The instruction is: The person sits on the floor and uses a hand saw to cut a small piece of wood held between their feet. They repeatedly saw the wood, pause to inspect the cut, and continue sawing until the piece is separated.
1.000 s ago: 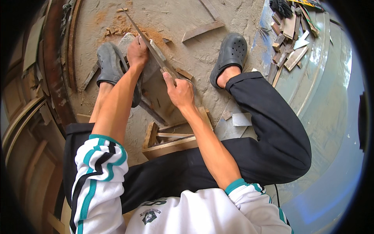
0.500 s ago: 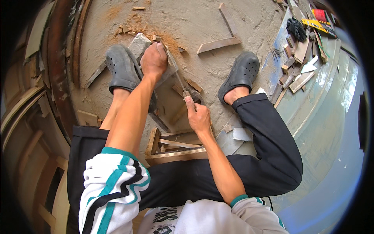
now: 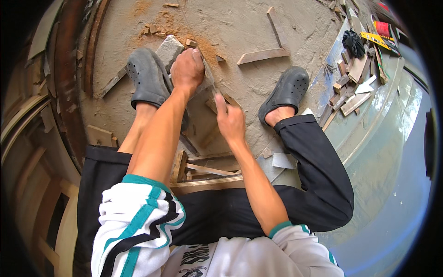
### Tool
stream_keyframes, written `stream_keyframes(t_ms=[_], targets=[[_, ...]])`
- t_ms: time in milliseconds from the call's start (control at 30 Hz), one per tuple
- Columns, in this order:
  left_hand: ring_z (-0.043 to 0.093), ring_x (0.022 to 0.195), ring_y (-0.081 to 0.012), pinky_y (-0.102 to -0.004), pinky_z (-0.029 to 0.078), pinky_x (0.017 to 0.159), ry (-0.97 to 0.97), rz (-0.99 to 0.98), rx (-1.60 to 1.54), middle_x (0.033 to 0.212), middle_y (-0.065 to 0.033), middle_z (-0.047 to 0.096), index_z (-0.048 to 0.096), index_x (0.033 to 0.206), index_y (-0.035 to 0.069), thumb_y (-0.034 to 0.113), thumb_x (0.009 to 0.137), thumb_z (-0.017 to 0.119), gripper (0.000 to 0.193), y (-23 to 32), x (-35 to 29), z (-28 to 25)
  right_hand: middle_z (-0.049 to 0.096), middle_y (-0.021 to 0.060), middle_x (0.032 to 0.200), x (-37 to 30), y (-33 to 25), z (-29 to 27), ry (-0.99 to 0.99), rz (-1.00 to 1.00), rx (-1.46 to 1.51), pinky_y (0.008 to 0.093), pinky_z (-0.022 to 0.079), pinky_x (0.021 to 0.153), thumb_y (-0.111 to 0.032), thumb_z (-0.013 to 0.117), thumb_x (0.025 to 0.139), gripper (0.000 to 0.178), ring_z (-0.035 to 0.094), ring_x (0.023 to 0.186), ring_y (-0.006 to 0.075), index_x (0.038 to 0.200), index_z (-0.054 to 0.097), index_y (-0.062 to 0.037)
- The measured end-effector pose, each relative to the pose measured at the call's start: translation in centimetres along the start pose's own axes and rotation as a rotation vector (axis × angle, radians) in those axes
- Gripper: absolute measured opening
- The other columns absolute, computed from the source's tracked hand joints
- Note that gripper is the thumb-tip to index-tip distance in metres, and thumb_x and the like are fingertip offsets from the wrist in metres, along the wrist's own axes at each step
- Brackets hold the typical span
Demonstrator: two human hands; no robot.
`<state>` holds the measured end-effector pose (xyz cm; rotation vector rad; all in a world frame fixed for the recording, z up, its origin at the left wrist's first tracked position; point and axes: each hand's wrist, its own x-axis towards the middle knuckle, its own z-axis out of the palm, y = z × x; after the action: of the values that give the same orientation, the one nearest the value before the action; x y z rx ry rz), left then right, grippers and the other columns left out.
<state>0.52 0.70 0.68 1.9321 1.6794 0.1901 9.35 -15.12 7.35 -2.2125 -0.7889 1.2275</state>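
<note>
My left hand [image 3: 188,69] is closed and presses down over a pale grey block [image 3: 169,49] on the ground. A small piece of wood [image 3: 190,43] pokes out past its knuckles, and the rest is hidden by the fingers. My right hand [image 3: 231,122] is wrapped round the near end of a long, thin metal tool [image 3: 210,76], its index finger stretched along it. The tool lies along the right side of my left hand and the block. Its exact kind cannot be made out, and motion blurs the right fingertips.
Sawdust [image 3: 173,23] and offcuts lie beyond the block. My feet in grey clogs [image 3: 146,76] stand either side. A wooden frame [image 3: 207,184] is close to my lap. Two wood strips [image 3: 263,55] lie ahead; a scrap pile [image 3: 355,74] is at right, wooden furniture parts [image 3: 41,184] at left.
My right hand has pushed forward and slightly left, closer to my left hand, with the tool. The left hand keeps its place on the block. The whole view has shifted a little.
</note>
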Motion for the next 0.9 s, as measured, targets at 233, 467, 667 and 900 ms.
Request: stream_keyframes(t_ms=[233,467,667,900], targets=[[0.060,0.091,-0.0440,-0.0538,0.046,0.082,-0.010,0.008,0.043,0.091,-0.0238,0.065,0.061,0.088,0.003,0.035,0.101,0.029,0.047,-0.2,-0.2,0.4,0.051,0.0306,0.060,-5.5,2.0,-1.0,0.090,0.012,0.071,0.0480,0.041,0.056,-0.054,0.049,0.098,0.069,0.053,0.053,0.0412,0.070,0.063,0.0077],[0.059,0.091,-0.0429,-0.0535,0.045,0.081,0.011,0.038,0.015,0.089,-0.0226,0.063,0.059,0.089,0.004,0.034,0.101,0.032,0.042,-0.2,0.0,0.7,0.052,0.0297,0.059,0.7,-1.2,0.1,0.031,0.015,-0.036,0.0477,0.042,0.056,-0.054,0.048,0.099,0.070,0.053,0.052,0.0424,0.067,0.063,0.0070],[0.059,0.094,-0.0418,-0.0530,0.045,0.083,0.044,0.071,0.062,0.091,-0.0217,0.064,0.059,0.089,0.004,0.033,0.101,0.030,0.042,-0.6,0.7,0.9,0.053,0.0292,0.059,-4.5,2.1,-2.1,0.018,0.018,0.030,0.0481,0.043,0.057,-0.056,0.048,0.098,0.071,0.054,0.053,0.0431,0.068,0.063,0.0059],[0.059,0.094,-0.0412,-0.0529,0.045,0.084,-0.039,0.012,0.059,0.094,-0.0208,0.064,0.060,0.092,0.005,0.033,0.101,0.028,0.044,-0.1,0.1,0.6,0.054,0.0292,0.059,-1.8,1.1,0.1,0.066,0.017,-0.049,0.0476,0.044,0.056,-0.055,0.050,0.097,0.068,0.058,0.054,0.0416,0.072,0.068,0.0063]])
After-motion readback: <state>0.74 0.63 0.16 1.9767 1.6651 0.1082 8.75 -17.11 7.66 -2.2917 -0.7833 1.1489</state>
